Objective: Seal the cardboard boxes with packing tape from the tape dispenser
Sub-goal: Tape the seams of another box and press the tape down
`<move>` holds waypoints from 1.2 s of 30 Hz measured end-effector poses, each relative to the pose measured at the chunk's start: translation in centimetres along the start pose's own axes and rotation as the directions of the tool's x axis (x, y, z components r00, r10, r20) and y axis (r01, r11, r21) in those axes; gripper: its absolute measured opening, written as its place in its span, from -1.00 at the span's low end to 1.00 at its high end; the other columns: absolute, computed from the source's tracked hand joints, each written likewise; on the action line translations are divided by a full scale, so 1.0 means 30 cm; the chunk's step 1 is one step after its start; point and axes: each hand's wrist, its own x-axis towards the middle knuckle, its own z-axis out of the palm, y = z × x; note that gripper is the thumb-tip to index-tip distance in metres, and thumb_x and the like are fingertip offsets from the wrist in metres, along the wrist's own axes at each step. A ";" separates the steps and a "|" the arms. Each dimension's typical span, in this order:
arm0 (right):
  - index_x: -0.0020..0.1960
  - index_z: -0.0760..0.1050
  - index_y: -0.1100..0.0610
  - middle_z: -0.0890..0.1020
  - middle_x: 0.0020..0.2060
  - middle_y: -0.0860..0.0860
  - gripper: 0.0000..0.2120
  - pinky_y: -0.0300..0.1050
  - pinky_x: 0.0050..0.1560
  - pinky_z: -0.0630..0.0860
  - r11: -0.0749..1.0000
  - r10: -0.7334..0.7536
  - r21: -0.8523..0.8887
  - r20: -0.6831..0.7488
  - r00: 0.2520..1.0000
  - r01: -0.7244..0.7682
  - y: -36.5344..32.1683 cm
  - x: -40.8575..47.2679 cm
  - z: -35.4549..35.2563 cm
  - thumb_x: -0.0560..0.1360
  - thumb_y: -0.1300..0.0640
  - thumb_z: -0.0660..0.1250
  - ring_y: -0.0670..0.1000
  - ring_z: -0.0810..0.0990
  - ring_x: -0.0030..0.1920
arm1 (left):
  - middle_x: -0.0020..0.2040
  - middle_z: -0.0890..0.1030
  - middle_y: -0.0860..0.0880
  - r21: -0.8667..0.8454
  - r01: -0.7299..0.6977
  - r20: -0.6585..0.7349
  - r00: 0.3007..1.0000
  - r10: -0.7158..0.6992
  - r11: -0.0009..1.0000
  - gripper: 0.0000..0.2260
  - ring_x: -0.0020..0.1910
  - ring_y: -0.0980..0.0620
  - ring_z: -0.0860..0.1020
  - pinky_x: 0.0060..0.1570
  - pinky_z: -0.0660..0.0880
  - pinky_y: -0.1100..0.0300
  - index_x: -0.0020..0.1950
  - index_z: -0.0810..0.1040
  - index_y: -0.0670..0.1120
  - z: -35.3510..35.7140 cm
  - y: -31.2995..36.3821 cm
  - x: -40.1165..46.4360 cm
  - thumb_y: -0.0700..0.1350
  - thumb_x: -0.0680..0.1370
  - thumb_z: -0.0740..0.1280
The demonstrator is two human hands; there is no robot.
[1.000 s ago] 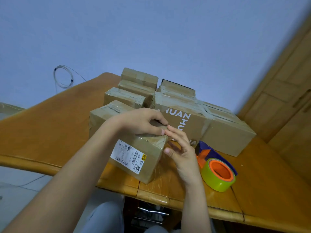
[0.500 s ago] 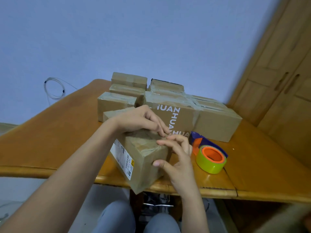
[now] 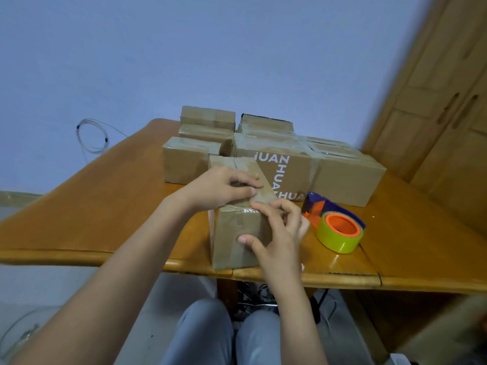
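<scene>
A small brown cardboard box [image 3: 234,241] stands at the table's near edge, its narrow end towards me, with clear tape across its top. My left hand [image 3: 224,188] lies on the box's top, fingers curled over it and pressing down. My right hand [image 3: 274,230] wraps the box's near right corner, thumb on the front face and fingers over the top edge. The tape dispenser [image 3: 334,222], blue and orange with a yellow-green roll, lies on the table just right of the box.
Several taped cardboard boxes [image 3: 303,167] are stacked behind, one printed with white letters. The wooden table [image 3: 92,212] has free surface at left and right. A wooden cabinet [image 3: 434,114] stands at right. My knees are under the table's edge.
The box has been turned so its narrow end faces me; the white label side is out of sight. Both hands stayed on the box and shifted with it.
</scene>
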 end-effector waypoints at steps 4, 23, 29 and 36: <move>0.19 0.41 -0.22 0.29 0.16 -0.23 -0.48 -0.34 0.14 0.22 0.998 0.025 -0.052 -0.048 0.999 -0.027 -0.007 -0.013 0.017 0.29 0.02 0.47 -0.02 0.19 0.14 | 0.33 0.52 0.07 -0.025 0.020 -0.006 1.000 -0.020 0.999 -0.75 0.39 0.21 0.35 0.45 0.21 0.11 0.22 0.60 0.06 0.008 -0.008 0.002 -0.08 0.55 0.37; 0.25 0.52 0.11 0.51 0.13 0.04 -0.73 -0.05 0.13 0.46 0.903 0.266 -0.350 0.002 0.964 -0.248 0.251 0.254 -0.314 0.56 0.16 0.29 0.08 0.49 0.18 | 0.45 0.34 0.21 0.088 -0.162 0.249 0.959 0.136 0.983 -0.49 0.46 0.28 0.19 0.43 0.11 0.25 0.35 0.42 0.24 -0.018 -0.021 0.002 0.32 0.43 0.14; 0.42 0.31 0.15 0.48 0.27 0.18 -0.51 -0.04 0.12 0.45 0.593 0.675 -0.757 0.281 0.682 -0.275 0.462 0.321 -0.298 0.51 0.15 0.31 0.18 0.43 0.27 | 0.47 0.25 0.27 0.181 -0.233 0.307 0.937 0.170 0.956 -0.50 0.47 0.33 0.09 0.46 0.05 0.23 0.38 0.32 0.30 -0.027 -0.021 0.017 0.33 0.45 0.05; 0.20 0.50 0.14 0.60 0.11 0.12 -0.63 -0.08 -0.07 0.51 0.527 0.732 -0.822 0.311 0.606 -0.215 0.505 0.374 -0.306 0.44 0.10 0.46 0.11 0.58 0.07 | 0.47 0.27 0.26 0.131 -0.261 0.314 0.926 0.210 0.956 -0.53 0.48 0.34 0.10 0.50 0.09 0.10 0.41 0.37 0.23 -0.006 -0.019 0.038 0.25 0.51 0.11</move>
